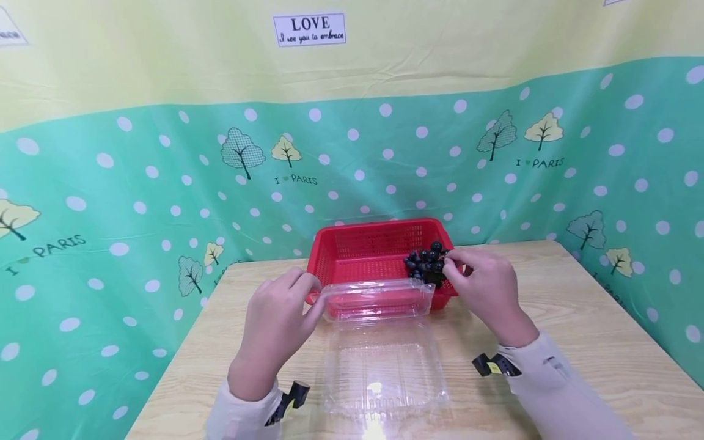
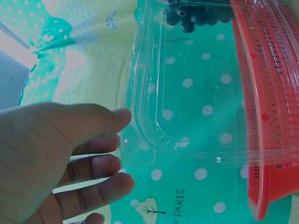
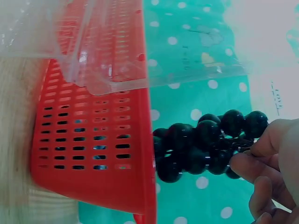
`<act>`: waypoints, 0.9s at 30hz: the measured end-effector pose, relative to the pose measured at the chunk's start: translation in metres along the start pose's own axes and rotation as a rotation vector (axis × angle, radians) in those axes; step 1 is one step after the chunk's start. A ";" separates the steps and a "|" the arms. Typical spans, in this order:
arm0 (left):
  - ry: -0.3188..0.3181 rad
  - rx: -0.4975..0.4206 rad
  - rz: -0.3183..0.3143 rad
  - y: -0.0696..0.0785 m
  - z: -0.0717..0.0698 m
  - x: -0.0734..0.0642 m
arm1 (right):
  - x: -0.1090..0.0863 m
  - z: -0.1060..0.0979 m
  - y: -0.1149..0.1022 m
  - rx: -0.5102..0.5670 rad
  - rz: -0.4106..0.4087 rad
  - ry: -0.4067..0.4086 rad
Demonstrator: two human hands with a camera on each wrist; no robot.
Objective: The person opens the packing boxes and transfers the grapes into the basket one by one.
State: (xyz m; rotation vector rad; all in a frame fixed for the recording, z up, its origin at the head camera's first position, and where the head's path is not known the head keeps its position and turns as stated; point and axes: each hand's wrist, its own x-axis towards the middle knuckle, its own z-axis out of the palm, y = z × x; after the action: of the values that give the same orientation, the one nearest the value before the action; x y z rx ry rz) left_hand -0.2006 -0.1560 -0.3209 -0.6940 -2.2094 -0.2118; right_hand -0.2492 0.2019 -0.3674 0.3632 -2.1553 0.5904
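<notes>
A clear plastic clamshell container (image 1: 385,376) lies on the table with its hinged lid (image 1: 379,299) raised upright on the far side. My left hand (image 1: 277,327) pinches the lid's left corner between thumb and fingers; the left wrist view shows the thumb (image 2: 105,119) right at that clear edge. With thumb and fingertips, my right hand (image 1: 486,284) holds a bunch of black grapes (image 1: 426,264) by its stem. The grapes hang at the right end of a red plastic basket (image 1: 379,225), level with its rim in the right wrist view.
Behind the container stands the red slotted basket, partly seen through the lid. A pale wood-grain table (image 1: 209,366) carries everything. Green and yellow printed cloth (image 1: 363,153) hangs close behind and along both sides.
</notes>
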 end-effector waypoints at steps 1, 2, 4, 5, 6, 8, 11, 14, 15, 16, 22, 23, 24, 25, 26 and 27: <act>0.000 0.001 -0.006 0.000 0.000 0.000 | 0.000 0.002 0.001 -0.001 -0.001 -0.006; 0.002 -0.001 -0.011 0.000 0.000 0.000 | -0.001 0.003 0.001 -0.002 0.002 -0.010; 0.002 -0.002 -0.022 0.000 0.001 0.000 | -0.002 0.005 0.002 -0.005 0.011 -0.018; 0.001 -0.006 -0.026 0.000 0.001 0.000 | -0.002 0.006 0.003 -0.009 0.019 -0.027; 0.000 -0.015 -0.029 0.000 0.001 0.000 | -0.002 0.006 0.003 -0.014 0.026 -0.039; -0.005 -0.033 -0.035 0.000 0.001 0.000 | -0.003 0.008 0.004 -0.027 0.041 -0.067; -0.017 -0.067 -0.043 0.000 0.001 0.000 | -0.004 0.010 0.004 -0.042 0.061 -0.112; -0.025 -0.083 -0.055 0.000 0.001 -0.001 | -0.004 0.011 0.005 -0.050 0.084 -0.145; -0.025 -0.086 -0.058 0.000 0.001 -0.001 | -0.004 0.012 0.005 -0.052 0.091 -0.155; -0.025 -0.088 -0.060 0.000 0.001 -0.001 | -0.004 0.012 0.005 -0.055 0.100 -0.166; -0.016 -0.097 -0.059 0.000 0.000 0.000 | -0.006 0.015 0.008 -0.069 0.165 -0.261; -0.014 -0.098 -0.059 0.000 0.000 -0.001 | -0.006 0.015 0.009 -0.070 0.177 -0.278; -0.012 -0.100 -0.058 0.000 0.000 -0.001 | -0.006 0.015 0.009 -0.072 0.186 -0.294; -0.011 -0.100 -0.057 0.000 0.000 -0.001 | -0.006 0.016 0.009 -0.074 0.194 -0.308; -0.011 -0.102 -0.056 0.000 0.000 -0.001 | -0.006 0.016 0.010 -0.075 0.202 -0.321; -0.009 -0.102 -0.055 0.000 0.000 -0.001 | -0.006 0.017 0.010 -0.075 0.212 -0.335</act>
State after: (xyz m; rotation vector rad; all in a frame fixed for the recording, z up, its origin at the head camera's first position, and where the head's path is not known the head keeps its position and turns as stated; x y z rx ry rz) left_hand -0.2007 -0.1563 -0.3216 -0.6915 -2.2406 -0.3523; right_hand -0.2611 0.2017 -0.3840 0.2043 -2.5525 0.5968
